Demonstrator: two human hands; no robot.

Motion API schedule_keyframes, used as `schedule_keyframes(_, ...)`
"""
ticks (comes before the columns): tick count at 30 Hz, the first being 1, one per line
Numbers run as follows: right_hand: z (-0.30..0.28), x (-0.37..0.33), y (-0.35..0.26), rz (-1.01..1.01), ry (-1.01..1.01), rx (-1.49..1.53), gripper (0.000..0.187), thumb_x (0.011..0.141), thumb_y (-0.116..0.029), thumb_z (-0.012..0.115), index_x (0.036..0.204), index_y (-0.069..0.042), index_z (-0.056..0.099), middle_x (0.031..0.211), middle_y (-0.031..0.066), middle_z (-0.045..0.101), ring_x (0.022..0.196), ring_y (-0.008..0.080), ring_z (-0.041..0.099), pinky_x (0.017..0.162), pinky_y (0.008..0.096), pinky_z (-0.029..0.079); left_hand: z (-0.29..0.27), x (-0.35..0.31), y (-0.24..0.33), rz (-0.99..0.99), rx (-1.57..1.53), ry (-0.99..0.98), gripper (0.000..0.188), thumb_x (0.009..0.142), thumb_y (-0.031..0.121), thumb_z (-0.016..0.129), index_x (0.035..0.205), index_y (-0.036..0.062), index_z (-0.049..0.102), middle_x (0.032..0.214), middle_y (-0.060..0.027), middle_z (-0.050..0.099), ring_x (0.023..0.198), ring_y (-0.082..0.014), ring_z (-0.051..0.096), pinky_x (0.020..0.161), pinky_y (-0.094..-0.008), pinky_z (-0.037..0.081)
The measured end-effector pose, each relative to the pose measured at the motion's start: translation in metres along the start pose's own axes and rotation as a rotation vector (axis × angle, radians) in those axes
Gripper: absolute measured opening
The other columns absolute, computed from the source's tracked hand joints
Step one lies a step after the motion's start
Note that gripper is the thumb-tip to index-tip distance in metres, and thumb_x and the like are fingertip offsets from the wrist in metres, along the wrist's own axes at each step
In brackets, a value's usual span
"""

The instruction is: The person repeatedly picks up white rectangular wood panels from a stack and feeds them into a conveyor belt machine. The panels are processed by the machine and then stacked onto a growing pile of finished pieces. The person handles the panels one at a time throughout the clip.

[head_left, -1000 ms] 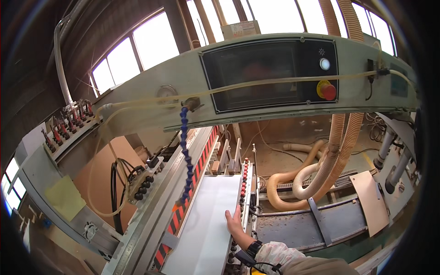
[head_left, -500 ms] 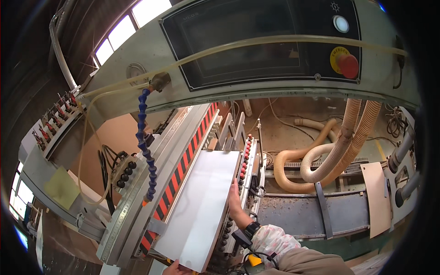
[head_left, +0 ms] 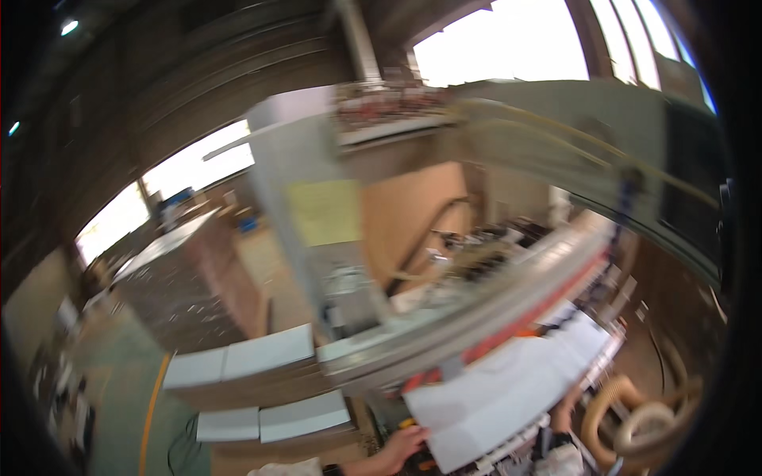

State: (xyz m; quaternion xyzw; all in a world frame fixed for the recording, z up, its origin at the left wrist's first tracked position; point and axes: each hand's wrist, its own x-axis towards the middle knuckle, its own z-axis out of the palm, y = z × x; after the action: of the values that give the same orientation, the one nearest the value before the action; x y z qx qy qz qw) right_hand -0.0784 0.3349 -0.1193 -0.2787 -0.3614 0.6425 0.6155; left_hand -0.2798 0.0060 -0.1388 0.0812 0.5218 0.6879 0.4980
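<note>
A long white panel (head_left: pixel 508 381) lies on the machine bed, beside a red-and-black striped guard. My left hand (head_left: pixel 405 447) is closed at the panel's near left corner, with its fingers on the edge. On the panel's right long side, my right hand (head_left: pixel 565 410) rests against the edge. Motion smears its fingers, so their grip is unclear.
The machine's metal beam (head_left: pixel 476 317) runs beside the panel. White-topped stacks of panels (head_left: pixel 305 414) stand on the left. A large stack (head_left: pixel 190 278) is farther back. Ribbed hoses (head_left: pixel 611 404) curl at right. An orange floor line (head_left: pixel 151 420) crosses the left side.
The view has swung left, bringing the panel stacks and hall into sight. My left hand and forearm show more fully. Both hands are still at the white panel's edges.
</note>
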Motion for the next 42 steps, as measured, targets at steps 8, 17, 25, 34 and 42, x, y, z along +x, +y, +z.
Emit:
schedule_keyframes(8,0.038,-0.037,-0.001,0.019,-0.008,-0.301,0.053,0.094,-0.036,0.030,0.134,-0.002,0.022,0.135,0.0128,0.029,0.123,0.0227,0.028,0.102,0.0311,0.021,0.034,-0.048,0.041,-0.072,0.079,-0.174,0.030,0.084,0.021,0.053,0.110,0.0060,0.054,0.111,-0.0077,0.055,0.105,-0.0203,0.048,0.089,-0.0332,0.036)
schedule_keyframes(17,0.051,-0.085,0.003,0.044,0.041,-0.407,0.051,0.094,-0.034,0.032,0.132,0.000,0.024,0.134,0.0144,0.030,0.124,0.0237,0.028,0.102,0.0315,0.022,0.024,-0.042,0.041,0.129,0.535,-0.246,0.040,0.086,0.024,0.052,0.119,0.0016,0.046,0.113,-0.0139,0.053,0.107,-0.0229,0.047,0.090,-0.0332,0.036)
schedule_keyframes(25,0.024,-0.095,0.010,-0.071,0.124,-0.372,0.050,0.094,-0.032,0.033,0.131,0.002,0.026,0.133,0.0158,0.031,0.124,0.0246,0.028,0.102,0.0319,0.022,0.000,-0.013,0.030,0.253,0.580,-0.438,0.042,0.087,0.021,0.049,0.123,0.0012,0.042,0.114,-0.0095,0.052,0.099,-0.0146,0.047,0.090,-0.0278,0.035)
schedule_keyframes(34,0.034,-0.084,0.040,-0.437,0.433,-0.805,0.053,0.091,-0.037,0.037,0.124,0.005,0.035,0.129,0.0245,0.034,0.122,0.0356,0.030,0.103,0.0389,0.021,-0.001,-0.066,0.063,-0.143,0.443,-0.410,0.038,0.090,0.022,0.048,0.119,-0.0015,0.046,0.118,-0.0128,0.050,0.107,-0.0195,0.049,0.089,-0.0307,0.041)
schedule_keyframes(42,0.026,-0.093,0.037,-0.355,0.434,-0.881,0.061,0.087,-0.049,0.038,0.126,-0.001,0.036,0.129,0.0213,0.036,0.123,0.0336,0.030,0.101,0.0386,0.024,0.048,-0.106,0.095,-0.075,0.897,-0.846,0.027,0.087,0.023,0.052,0.106,0.0030,0.054,0.084,-0.0046,0.059,0.072,-0.0122,0.057,0.063,-0.0259,0.047)
